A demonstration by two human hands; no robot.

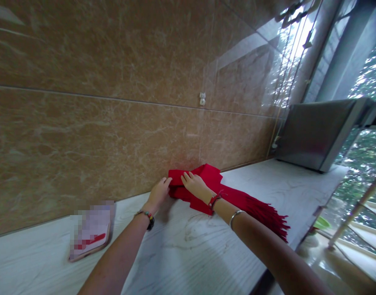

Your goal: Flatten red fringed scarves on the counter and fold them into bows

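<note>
A red scarf lies partly folded on the countertop against the tiled wall, its fringed end trailing to the right. At the fold's left edge, my left hand pinches the cloth between thumb and fingers. My right hand rests on top of the folded part, fingers stretched out and pressing on the fabric. Part of the scarf is hidden under my right hand and forearm. A beaded bracelet is on my left wrist; a red cord bracelet and a silver bangle are on my right arm.
A phone lies on the white countertop at the left. A grey metal appliance stands at the right end. Small white hooks are fixed to the brown tiled wall. A green bowl sits below the counter's right edge.
</note>
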